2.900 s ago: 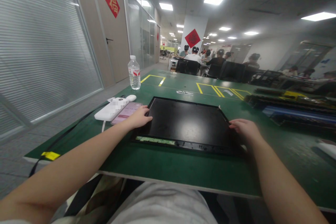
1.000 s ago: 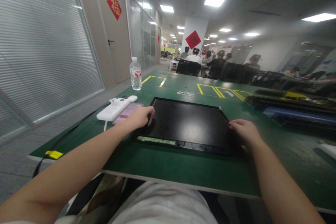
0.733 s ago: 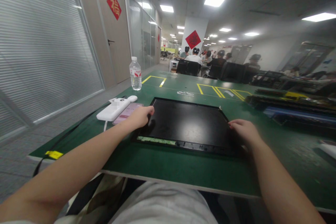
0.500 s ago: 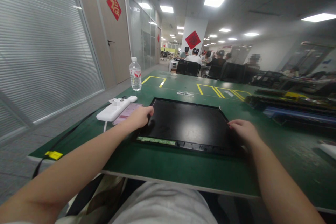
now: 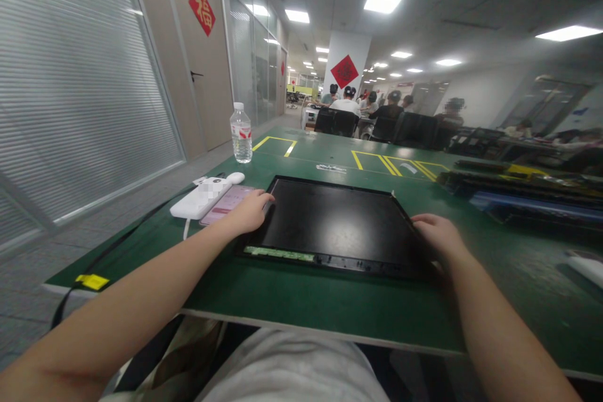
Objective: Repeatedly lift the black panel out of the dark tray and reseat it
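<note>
A wide green table (image 5: 306, 301) fills the lower half of the view, with yellow taped outlines (image 5: 377, 160) marked on its far part. A flat black panel (image 5: 339, 223) lies face up in the middle of the table, near the front edge. Along its near rim runs a thin strip of green circuit board (image 5: 279, 253).

To the right, well apart from the panel, a row of long dark boards (image 5: 518, 185) lies along the table. Behind the table, people (image 5: 346, 103) sit at another table with their backs turned.

The left hand (image 5: 247, 212) rests on the panel's left edge close to the far corner. Its fingers are held together and lightly curled, with the tips on the rim. The right hand (image 5: 436, 235) lies on the panel's right edge, palm down, fingers together and bent over the rim. I cannot tell whether either hand hooks under the panel or only lies on it.

A black cable (image 5: 117, 242) trails off the table's left side. A clear water bottle (image 5: 241, 134) stands upright at the far left. A white power bank (image 5: 200, 199) lies just left of the left hand, and a pink phone (image 5: 227, 201) lies between it and the panel, touching the hand. A small white oval thing (image 5: 235, 177) sits at the power bank's far end. A yellow tag (image 5: 92, 281) marks the table's near left corner.
</note>
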Available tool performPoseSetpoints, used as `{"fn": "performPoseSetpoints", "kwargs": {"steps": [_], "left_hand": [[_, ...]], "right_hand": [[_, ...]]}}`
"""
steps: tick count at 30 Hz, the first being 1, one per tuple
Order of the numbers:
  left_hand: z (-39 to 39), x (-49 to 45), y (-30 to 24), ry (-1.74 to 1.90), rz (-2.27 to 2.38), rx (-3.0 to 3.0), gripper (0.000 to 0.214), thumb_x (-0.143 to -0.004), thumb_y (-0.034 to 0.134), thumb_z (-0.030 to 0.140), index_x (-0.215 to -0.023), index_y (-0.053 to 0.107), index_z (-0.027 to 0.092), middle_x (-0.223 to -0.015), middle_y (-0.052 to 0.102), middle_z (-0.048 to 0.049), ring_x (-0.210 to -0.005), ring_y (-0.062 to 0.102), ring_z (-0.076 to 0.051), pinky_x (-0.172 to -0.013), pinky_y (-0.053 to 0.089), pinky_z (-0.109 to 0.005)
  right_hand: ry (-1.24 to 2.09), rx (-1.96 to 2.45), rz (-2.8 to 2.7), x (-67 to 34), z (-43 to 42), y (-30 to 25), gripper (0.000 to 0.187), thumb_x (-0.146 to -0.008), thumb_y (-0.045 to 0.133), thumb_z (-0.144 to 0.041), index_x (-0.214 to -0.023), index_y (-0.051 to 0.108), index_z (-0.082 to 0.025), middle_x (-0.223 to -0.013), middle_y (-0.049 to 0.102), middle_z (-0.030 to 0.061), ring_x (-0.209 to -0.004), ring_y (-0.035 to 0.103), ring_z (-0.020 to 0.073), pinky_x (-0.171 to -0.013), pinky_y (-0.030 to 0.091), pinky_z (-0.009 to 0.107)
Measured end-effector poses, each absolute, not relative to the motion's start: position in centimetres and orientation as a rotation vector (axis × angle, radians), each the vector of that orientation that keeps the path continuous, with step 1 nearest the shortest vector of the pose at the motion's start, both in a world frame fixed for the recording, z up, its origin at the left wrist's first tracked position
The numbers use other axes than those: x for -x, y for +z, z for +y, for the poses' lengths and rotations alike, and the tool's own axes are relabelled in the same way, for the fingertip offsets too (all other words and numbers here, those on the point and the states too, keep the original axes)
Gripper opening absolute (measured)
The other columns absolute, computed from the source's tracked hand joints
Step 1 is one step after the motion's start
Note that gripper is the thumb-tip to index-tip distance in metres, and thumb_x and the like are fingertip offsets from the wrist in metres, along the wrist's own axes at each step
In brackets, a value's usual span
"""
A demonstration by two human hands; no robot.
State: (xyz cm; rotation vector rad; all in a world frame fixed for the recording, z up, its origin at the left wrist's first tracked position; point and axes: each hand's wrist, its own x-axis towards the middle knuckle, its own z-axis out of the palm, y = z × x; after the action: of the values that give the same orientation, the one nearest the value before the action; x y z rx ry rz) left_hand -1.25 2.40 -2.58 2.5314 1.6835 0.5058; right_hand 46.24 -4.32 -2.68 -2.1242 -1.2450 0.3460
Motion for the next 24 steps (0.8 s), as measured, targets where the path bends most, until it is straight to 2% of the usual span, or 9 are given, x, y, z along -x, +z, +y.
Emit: {"fn": "performPoseSetpoints", "kwargs": {"steps": [3,7,12,18,22,24], "left_hand": [[2.4,1.2,-2.6,0.423,1.698,-2.525,0.058,-0.075,0.039,0.001,-0.128,0.061,0.012,-0.131,0.063,-0.0156,-0.126,0.055,-0.026,-0.109,0.040,-0.039],[2.3,1.2,-2.5,0.444,1.682,-2.487,0.059,-0.075,0.040,0.001,-0.128,0.062,0.016,-0.132,0.065,-0.0129,-0.123,0.058,-0.025,-0.107,0.042,-0.038],[2.2,1.5,-2.3,0.569,1.649,-2.333,0.056,-0.073,0.042,0.004,-0.120,0.067,0.021,-0.129,0.068,-0.0068,-0.120,0.061,-0.024,-0.104,0.045,-0.035],[2.3,1.6,-2.2,0.750,1.609,-2.119,0.055,-0.067,0.044,0.006,-0.112,0.070,0.022,-0.109,0.074,-0.0060,-0.099,0.068,-0.025,-0.086,0.053,-0.035],[1.9,1.2,-1.6,0.931,1.518,-1.866,0.051,-0.070,0.045,0.010,-0.115,0.066,0.020,-0.094,0.074,-0.0039,-0.081,0.069,-0.022,-0.072,0.056,-0.033],[1.6,0.9,-1.1,1.050,1.471,-1.792,0.042,-0.073,0.052,0.015,-0.112,0.065,0.020,-0.103,0.074,-0.0048,-0.090,0.069,-0.022,-0.078,0.056,-0.033]], "right_hand": [[0.419,2.154,-1.258,-46.4,-4.0,-3.0,0.035,-0.072,0.061,-0.028,-0.104,0.074,-0.018,-0.087,0.075,0.0083,-0.071,0.067,0.0208,-0.061,0.048,0.028],[0.373,2.147,-1.312,-46.4,-3.7,-3.1,0.047,-0.069,0.063,-0.019,-0.115,0.070,-0.015,-0.093,0.075,0.0100,-0.079,0.068,0.0220,-0.068,0.050,0.029],[0.405,2.149,-1.270,-46.4,-3.9,-3.2,0.039,-0.067,0.064,-0.017,-0.103,0.076,-0.016,-0.095,0.075,0.0125,-0.083,0.070,0.0252,-0.066,0.051,0.030],[0.565,2.115,-1.257,-46.1,-4.3,-3.2,0.028,-0.067,0.061,-0.016,-0.089,0.078,-0.017,-0.082,0.076,0.0089,-0.076,0.070,0.0238,-0.064,0.051,0.029],[0.599,2.132,-1.103,-46.0,-4.1,-2.9,0.030,-0.069,0.063,-0.018,-0.096,0.076,-0.014,-0.082,0.075,0.0112,-0.072,0.070,0.0236,-0.062,0.051,0.030],[0.639,2.104,-1.005,-46.0,-4.0,-2.8,0.034,-0.069,0.066,-0.020,-0.101,0.075,-0.014,-0.079,0.074,0.0115,-0.070,0.069,0.0243,-0.059,0.052,0.031]]}}
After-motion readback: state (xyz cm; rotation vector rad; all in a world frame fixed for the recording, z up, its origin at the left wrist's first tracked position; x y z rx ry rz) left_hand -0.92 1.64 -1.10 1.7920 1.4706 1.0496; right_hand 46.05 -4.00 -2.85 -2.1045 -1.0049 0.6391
